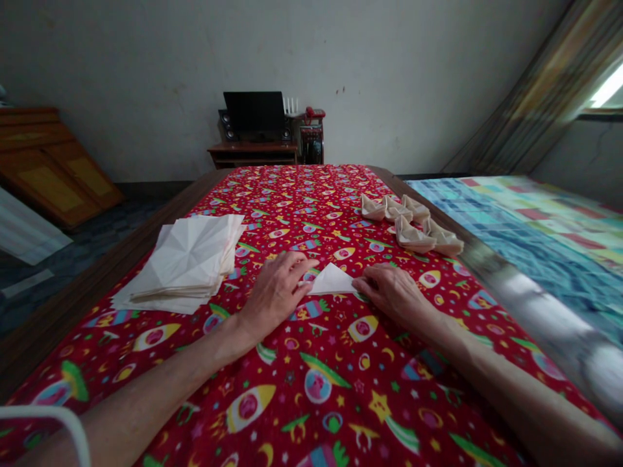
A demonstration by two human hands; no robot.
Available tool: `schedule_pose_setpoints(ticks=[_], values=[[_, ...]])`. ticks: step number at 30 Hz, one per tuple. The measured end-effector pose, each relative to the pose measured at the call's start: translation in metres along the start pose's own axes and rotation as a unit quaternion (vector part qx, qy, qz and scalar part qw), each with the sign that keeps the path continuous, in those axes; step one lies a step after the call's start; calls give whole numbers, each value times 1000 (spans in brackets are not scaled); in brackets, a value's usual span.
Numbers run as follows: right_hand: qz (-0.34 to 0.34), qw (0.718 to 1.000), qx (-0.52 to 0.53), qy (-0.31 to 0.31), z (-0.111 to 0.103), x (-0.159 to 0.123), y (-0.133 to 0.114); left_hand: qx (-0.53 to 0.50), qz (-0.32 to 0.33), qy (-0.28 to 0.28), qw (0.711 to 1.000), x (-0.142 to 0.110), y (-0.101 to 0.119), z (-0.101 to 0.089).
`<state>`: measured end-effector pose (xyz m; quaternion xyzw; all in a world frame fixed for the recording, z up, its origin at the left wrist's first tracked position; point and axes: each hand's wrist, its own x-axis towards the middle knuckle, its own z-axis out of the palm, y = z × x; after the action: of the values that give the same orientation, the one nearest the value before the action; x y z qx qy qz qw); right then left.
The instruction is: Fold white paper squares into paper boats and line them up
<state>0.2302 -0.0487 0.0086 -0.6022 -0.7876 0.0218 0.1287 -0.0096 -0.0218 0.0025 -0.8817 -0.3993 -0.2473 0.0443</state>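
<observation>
A white sheet of paper folded into a triangle (333, 280) lies on the red patterned cloth between my hands, its point facing away from me. My left hand (280, 282) is at the left corner, thumb and fingers closed on it, with the index finger reaching a little above. At the right corner, the curled fingers of my right hand (389, 288) grip the paper's edge. To the left sits a stack of creased white paper sheets (187, 250). Several folded boat-like paper pieces (415, 235) stand in two rows beyond my right hand.
The red cloth (311, 402) covers a long table with a dark wooden edge (104, 275). A bed with a coloured cover (511, 240) is on the right. At the far wall are a monitor (256, 113) and a red telephone (314, 113). A white cable-like loop (73, 421) crosses the lower left.
</observation>
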Motion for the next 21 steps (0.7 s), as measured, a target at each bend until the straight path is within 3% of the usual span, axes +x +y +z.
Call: schedule_pose_setpoints(ticks=[3,5,11,14,17,19,21], values=[[5,1000,5,5,1,0,-1,-11,125,-33,992,1,7,4],[6,1000,10,8,2,0,-1,-24,162,-63,985,0,12,8],[-8,999,10,30,10,-1,6,-61,139,-113,982,-5,19,17],[-36,996,6,80,10,-3,6,-85,128,-123,981,-9,17,20],[-40,988,-70,135,6,-7,0,-99,124,-133,978,-11,16,19],[-90,979,-106,147,6,-12,-6,-105,124,-139,977,-10,17,15],[-190,970,-92,118,8,-19,-10,-105,126,-145,976,-9,19,11]])
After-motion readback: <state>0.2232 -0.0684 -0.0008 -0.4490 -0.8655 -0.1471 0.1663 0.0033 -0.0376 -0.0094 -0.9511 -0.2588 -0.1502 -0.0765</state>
